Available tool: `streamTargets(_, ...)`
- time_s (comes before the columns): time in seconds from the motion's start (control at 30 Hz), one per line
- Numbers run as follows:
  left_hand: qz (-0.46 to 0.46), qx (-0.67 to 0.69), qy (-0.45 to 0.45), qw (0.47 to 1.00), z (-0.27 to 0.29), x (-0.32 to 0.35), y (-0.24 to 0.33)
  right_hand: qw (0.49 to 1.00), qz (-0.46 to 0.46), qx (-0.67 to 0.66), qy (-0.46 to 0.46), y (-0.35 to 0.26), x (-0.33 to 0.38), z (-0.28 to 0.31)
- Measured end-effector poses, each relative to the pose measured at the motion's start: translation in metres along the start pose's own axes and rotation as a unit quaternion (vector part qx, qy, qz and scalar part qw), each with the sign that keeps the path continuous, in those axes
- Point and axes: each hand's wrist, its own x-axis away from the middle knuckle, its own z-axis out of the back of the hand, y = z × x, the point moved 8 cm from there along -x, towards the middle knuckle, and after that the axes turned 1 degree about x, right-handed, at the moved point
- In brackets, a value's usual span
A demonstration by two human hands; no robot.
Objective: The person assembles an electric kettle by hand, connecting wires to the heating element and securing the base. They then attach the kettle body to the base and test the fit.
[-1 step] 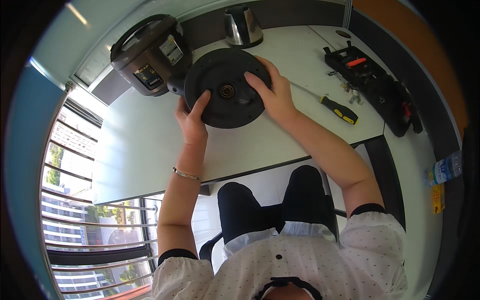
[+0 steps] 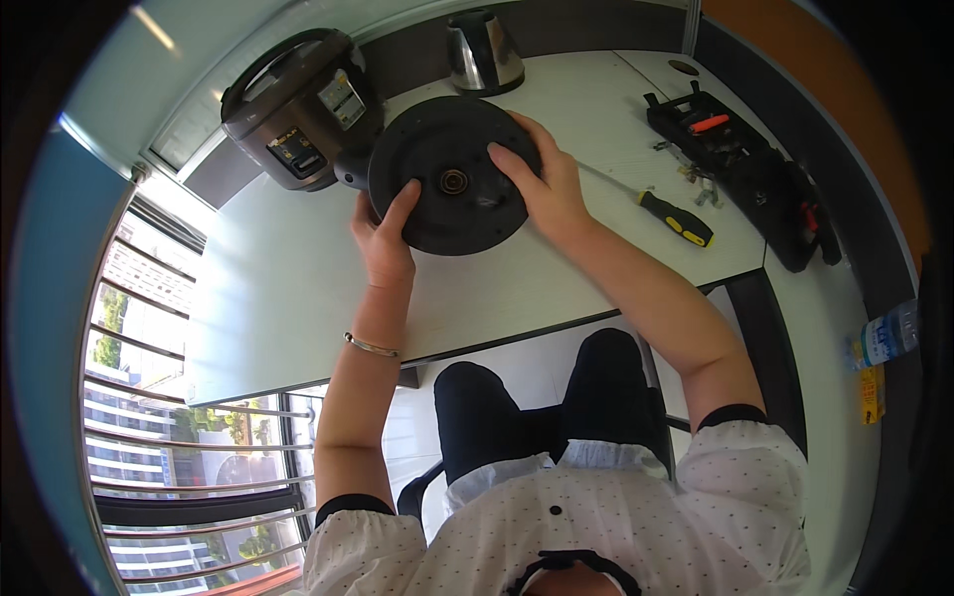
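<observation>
Between my two hands is a round black disc-shaped part (image 2: pixel 452 219), its face tilted up toward me above the table. A small coppery ringed fitting sits at its centre. My left hand (image 2: pixel 386 233) grips the lower left rim, thumb pressed on the face and fingers mostly hidden behind. On the upper right rim my right hand (image 2: pixel 549 194) is closed the same way, its thumb flat near the middle. A dark rounded piece (image 2: pixel 352 169) shows beside the disc's left edge; whether it is joined to it I cannot tell. A black and yellow screwdriver (image 2: pixel 676 219) lies right of my right hand.
A brown electric cooker (image 2: pixel 298 119) stands at the back left, and a steel kettle (image 2: pixel 482 55) at the back. An open black tool case (image 2: pixel 750 174) lies on the right of the white table (image 2: pixel 288 308), small metal pieces (image 2: pixel 704 189) beside it. A bottle (image 2: pixel 887 336) is far right.
</observation>
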Motion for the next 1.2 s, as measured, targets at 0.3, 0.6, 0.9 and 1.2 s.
streamTargets(0.3,0.001,0.054,-0.038,0.998,-0.009,0.000,-0.003,1.000,-0.001,-0.021,0.001,0.004,0.002,0.002)
streamTargets(0.6,0.002,0.122,-0.129,0.984,-0.022,-0.001,0.002,0.999,-0.036,-0.035,-0.013,0.003,0.003,0.002)
streamTargets(0.9,-0.005,0.092,-0.081,0.992,-0.015,-0.002,0.005,1.000,-0.012,-0.005,-0.023,0.001,0.004,-0.001)
streamTargets(1.2,0.001,0.053,-0.062,0.997,-0.010,-0.002,0.005,1.000,0.007,0.019,-0.024,-0.002,0.003,0.001)
